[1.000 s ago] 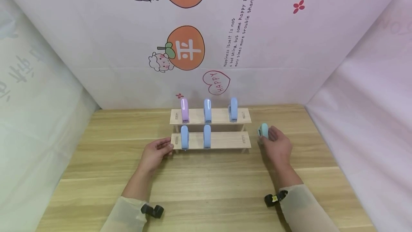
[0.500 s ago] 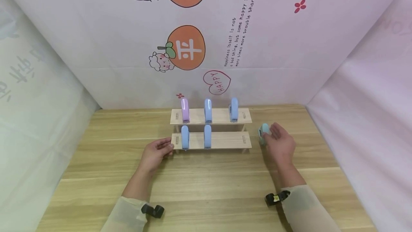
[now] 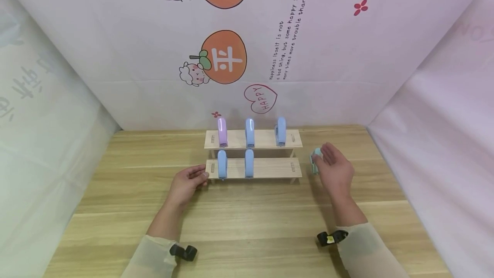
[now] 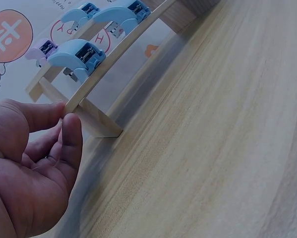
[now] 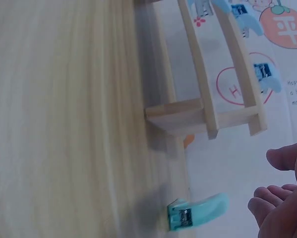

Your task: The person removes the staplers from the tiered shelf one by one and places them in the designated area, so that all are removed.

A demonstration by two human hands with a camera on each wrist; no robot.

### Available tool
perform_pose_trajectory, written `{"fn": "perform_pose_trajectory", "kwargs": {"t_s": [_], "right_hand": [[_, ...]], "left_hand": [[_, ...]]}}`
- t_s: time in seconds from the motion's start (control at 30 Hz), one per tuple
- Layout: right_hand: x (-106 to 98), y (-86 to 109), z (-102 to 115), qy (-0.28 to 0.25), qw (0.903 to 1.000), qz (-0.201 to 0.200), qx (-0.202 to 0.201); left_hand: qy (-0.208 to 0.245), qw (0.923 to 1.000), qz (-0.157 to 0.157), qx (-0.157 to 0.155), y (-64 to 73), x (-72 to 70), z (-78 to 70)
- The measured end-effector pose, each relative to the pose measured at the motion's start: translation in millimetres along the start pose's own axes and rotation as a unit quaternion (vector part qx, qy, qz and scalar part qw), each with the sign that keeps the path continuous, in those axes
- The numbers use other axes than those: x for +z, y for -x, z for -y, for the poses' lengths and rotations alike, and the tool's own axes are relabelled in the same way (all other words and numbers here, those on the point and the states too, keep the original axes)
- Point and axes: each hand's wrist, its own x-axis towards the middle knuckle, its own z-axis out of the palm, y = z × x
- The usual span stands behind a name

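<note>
My left hand [image 3: 184, 185] pinches the left end of a two-tier wooden rack [image 3: 272, 167] between thumb and fingers, as the left wrist view shows up close. A teal stapler [image 5: 200, 213] stands on the table to the right of the rack. Beside it is my right hand [image 3: 337, 174], its fingers loosely spread and apart from the stapler in the right wrist view. In the head view the thumb overlaps the stapler. Two blue staplers, one at the left [image 3: 222, 164] and one mid-board [image 3: 249, 163], stand on the front tier.
On the back tier stand a purple stapler [image 3: 222, 132] and two blue ones, a middle stapler [image 3: 250, 132] and a right stapler [image 3: 281, 131]. A printed white cloth [image 3: 316, 102] hangs behind the wooden table [image 3: 247, 222]. White cloth also borders both sides.
My right hand has let go of the teal stapler and drawn slightly right, its fingers opening. The stapler now stands on the table. My left hand stays at the rack's end.
</note>
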Motion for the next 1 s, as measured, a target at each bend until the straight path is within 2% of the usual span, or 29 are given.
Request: {"fn": "perform_pose_trajectory", "kwargs": {"t_s": [0.4, 1.0], "right_hand": [[15, 11.7, 10, -0.057, 0.9981, 0.002, -0.022], [32, 32.4, 17, -0.075, 0.9962, 0.032, -0.032]], "left_hand": [[0.002, 1.0, -0.001, -0.003, 1.8, -0.4, -0.9], [0.005, 1.0, 0.001, -0.002, 1.0, 0.4, -0.9]]}}
